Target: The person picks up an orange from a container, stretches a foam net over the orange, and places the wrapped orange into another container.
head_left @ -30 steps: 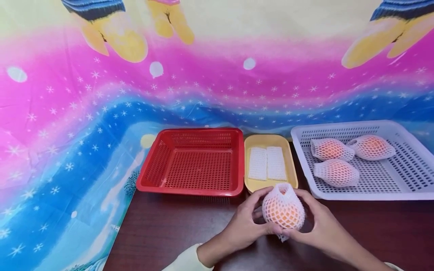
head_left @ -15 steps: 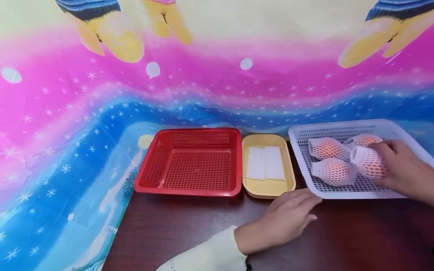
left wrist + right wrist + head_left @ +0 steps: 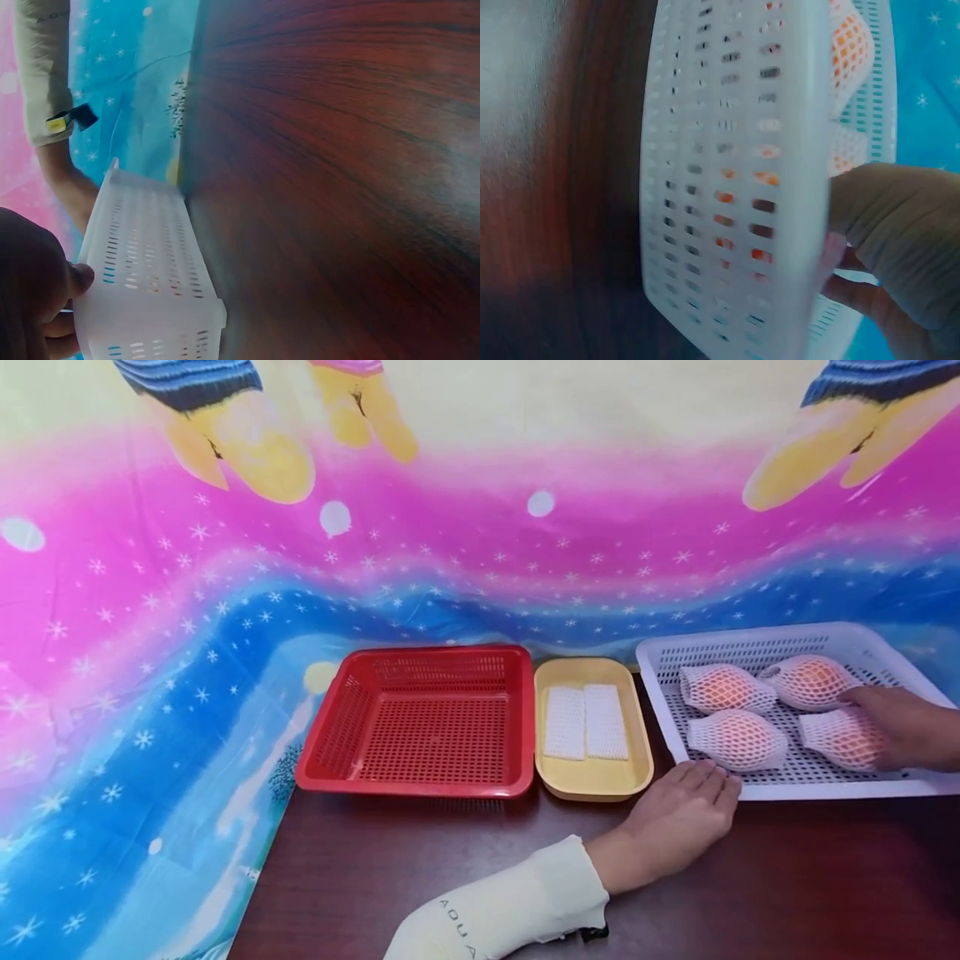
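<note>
My right hand (image 3: 911, 727) holds a fruit in a white foam net (image 3: 846, 739), down in the front right part of the white perforated basket (image 3: 832, 789). In the right wrist view that hand reaches over the rim, and the wall hides most of the fruit. Beside it lie three more netted fruits, one of them a netted fruit at the basket's front left (image 3: 738, 739). My left hand (image 3: 686, 814) grips the basket's front left corner. The left wrist view shows its thumb (image 3: 81, 277) against the rim, with other fingers below.
To the left stands a yellow tray (image 3: 555, 777) with two flat white foam nets (image 3: 585, 722) in it. Farther left is a red perforated basket (image 3: 416, 789). The dark wooden table (image 3: 375, 860) meets a colourful cloth backdrop (image 3: 450, 552) behind.
A second ago both hands held the netted fruit over the table. My right hand has carried it rightward and lowered it into the white basket. My left hand has moved onto the basket's corner.
</note>
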### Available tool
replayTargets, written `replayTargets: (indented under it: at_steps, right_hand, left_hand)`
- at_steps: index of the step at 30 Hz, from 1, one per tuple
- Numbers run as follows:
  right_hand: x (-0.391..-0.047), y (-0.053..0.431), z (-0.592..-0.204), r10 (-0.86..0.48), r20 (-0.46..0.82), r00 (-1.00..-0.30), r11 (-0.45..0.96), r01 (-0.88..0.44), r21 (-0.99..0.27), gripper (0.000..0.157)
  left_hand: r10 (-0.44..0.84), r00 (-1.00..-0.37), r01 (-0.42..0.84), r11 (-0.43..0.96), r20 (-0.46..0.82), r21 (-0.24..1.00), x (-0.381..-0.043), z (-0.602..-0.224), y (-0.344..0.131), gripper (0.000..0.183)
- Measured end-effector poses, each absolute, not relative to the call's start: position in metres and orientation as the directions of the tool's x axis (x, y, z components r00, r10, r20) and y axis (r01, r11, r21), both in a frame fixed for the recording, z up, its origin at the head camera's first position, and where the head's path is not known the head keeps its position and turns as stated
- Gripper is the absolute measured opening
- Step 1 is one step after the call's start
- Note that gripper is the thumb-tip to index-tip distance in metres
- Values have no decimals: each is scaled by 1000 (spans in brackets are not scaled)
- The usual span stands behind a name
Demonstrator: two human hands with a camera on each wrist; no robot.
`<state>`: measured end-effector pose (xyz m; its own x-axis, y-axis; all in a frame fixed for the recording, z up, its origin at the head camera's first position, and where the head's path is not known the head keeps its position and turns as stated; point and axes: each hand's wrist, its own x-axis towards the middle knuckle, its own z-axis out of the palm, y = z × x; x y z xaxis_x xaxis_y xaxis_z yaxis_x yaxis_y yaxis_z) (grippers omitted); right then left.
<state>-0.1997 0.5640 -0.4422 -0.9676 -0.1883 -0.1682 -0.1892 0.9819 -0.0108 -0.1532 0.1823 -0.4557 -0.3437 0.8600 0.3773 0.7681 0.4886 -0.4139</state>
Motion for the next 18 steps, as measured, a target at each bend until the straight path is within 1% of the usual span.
replayTargets:
  at_steps: [3, 5, 9, 12, 14, 18]
  right_hand:
    - [-198, 561, -444, -221, -146, -964, 975, -215, -56, 90]
    - [-197, 559, -445, -223, -150, -963, 975, -219, -44, 86]
    - [-197, 556, -446, -226, -155, -962, 974, -225, -22, 85]
    - [-196, 555, -447, -219, -155, -963, 976, -216, -33, 86]
    - [-196, 555, -447, -226, -146, -963, 974, -222, -43, 86]
    - [-195, 554, -449, -266, -80, -961, 964, -264, -44, 83]
  left_hand:
    - [858, -345, 762, 493, 381, -421, -154, -455, 183, 42]
    - [863, -352, 766, 488, 362, -418, -155, -455, 182, 41]
    - [862, -344, 762, 488, 373, -426, -156, -458, 180, 40]
    - [855, -329, 753, 494, 400, -435, -156, -460, 180, 40]
    - [860, -335, 754, 490, 386, -437, -155, -461, 181, 41]
    - [870, -361, 764, 482, 336, -428, -154, -459, 182, 43]
